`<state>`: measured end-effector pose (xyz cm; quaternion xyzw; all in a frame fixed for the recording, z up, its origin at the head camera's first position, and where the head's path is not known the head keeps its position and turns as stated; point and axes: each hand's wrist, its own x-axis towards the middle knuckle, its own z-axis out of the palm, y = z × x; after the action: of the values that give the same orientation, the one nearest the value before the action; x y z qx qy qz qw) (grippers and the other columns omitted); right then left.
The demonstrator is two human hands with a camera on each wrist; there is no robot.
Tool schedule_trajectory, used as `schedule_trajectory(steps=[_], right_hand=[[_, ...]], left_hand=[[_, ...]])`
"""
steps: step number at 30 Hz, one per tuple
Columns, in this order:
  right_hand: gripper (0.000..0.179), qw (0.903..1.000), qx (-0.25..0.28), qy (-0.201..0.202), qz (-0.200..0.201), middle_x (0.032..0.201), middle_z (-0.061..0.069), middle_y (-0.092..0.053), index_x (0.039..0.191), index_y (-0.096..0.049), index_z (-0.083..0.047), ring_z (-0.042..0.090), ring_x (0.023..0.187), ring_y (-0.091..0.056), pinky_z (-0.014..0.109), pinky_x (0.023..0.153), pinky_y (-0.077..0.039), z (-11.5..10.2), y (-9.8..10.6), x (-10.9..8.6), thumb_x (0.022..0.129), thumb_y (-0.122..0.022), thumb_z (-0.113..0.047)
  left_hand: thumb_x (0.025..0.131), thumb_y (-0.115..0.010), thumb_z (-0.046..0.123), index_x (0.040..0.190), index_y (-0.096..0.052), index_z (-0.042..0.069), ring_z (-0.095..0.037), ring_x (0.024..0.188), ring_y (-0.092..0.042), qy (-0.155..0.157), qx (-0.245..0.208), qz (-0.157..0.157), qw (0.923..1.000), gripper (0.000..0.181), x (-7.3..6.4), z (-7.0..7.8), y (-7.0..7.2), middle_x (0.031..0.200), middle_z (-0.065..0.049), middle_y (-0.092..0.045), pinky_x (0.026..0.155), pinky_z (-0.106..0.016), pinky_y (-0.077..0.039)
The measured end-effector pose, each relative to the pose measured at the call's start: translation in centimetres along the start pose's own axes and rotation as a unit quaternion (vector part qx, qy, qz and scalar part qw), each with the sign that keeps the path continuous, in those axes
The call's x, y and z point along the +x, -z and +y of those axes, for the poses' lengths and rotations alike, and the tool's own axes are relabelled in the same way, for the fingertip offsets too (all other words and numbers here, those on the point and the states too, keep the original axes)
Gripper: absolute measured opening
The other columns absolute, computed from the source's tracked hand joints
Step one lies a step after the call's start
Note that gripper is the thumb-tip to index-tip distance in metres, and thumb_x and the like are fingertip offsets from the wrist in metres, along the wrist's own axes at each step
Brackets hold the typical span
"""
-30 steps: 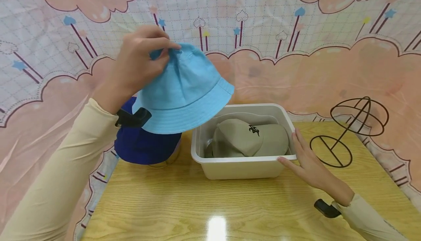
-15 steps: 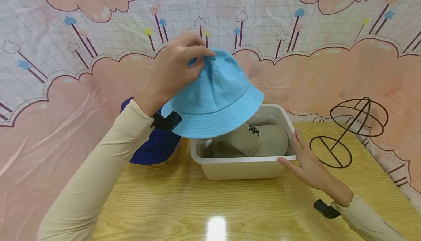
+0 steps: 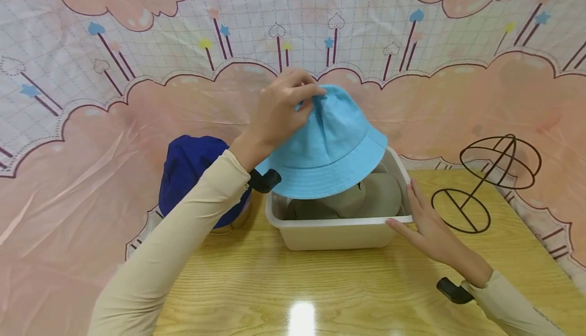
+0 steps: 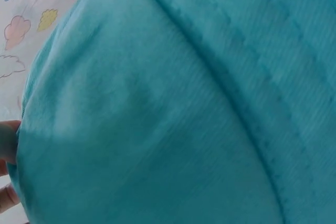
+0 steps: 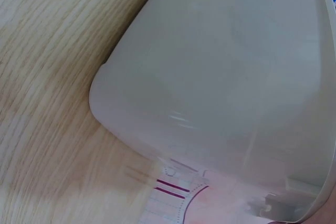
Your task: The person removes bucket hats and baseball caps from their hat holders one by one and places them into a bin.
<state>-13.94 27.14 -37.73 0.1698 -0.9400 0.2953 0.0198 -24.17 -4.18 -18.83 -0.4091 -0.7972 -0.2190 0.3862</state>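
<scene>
My left hand (image 3: 286, 109) pinches the crown of a light blue bucket hat (image 3: 339, 137), which hangs brim down over a white plastic bin (image 3: 334, 235). In the left wrist view the hat's cloth (image 4: 131, 103) fills most of the picture, with fingertips (image 4: 7, 142) at its edge. A beige cap (image 3: 384, 196) lies in the bin, its left part covered by the hat. My right hand (image 3: 428, 226) rests against the bin's front right corner with fingers straight. In the right wrist view the bin's outer wall (image 5: 220, 87) stands close.
A dark blue hat (image 3: 192, 168) sits on a stand at the left, partly behind my left forearm. To the right stands a black wire hat stand (image 3: 476, 193) on the wooden table (image 3: 256, 285). A patterned cloth (image 3: 448, 107) hangs behind.
My left hand has carried the light blue bucket hat to the right and slightly down, from beside the bin to over it. The right hand has stayed on the bin's corner.
</scene>
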Motion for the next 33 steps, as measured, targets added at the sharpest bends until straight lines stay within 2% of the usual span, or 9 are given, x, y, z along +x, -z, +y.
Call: schedule_trajectory(steps=[12,20,33], right_hand=[[0.091,0.9999,0.006,-0.009,-0.006,0.155,0.010,0.017,0.150,0.006,-0.002,0.042,0.140,0.004,0.072,0.097,-0.014,0.0,-0.1,0.0,0.094,-0.055,-0.041],[0.091,1.0000,0.002,-0.006,0.001,0.156,0.009,0.017,0.150,0.005,-0.002,0.041,0.140,0.004,0.072,0.097,-0.014,0.1,0.0,0.0,0.094,-0.056,-0.041],[0.092,0.9999,-0.003,-0.013,0.008,0.156,0.008,0.017,0.150,0.005,-0.003,0.041,0.141,0.003,0.070,0.098,-0.015,0.3,-0.3,0.0,0.093,-0.056,-0.042]], left_hand=[[0.088,-0.058,0.000,0.098,-0.075,0.006,-0.022,0.088,-0.053,0.032,-0.005,-0.050,0.9982,0.021,-1.0,0.7,-3.3,0.089,-0.008,-0.060,0.068,-0.030,-0.051],[0.088,-0.059,0.002,0.099,-0.075,0.009,-0.020,0.086,-0.053,0.044,0.008,-0.066,0.9968,0.021,-1.9,1.0,-5.0,0.090,-0.004,-0.061,0.057,-0.030,-0.048],[0.090,-0.057,0.003,0.099,-0.075,0.011,-0.019,0.087,-0.055,0.015,0.041,-0.092,0.9948,0.022,-3.2,1.2,-8.0,0.091,-0.003,-0.060,0.061,-0.029,-0.050]])
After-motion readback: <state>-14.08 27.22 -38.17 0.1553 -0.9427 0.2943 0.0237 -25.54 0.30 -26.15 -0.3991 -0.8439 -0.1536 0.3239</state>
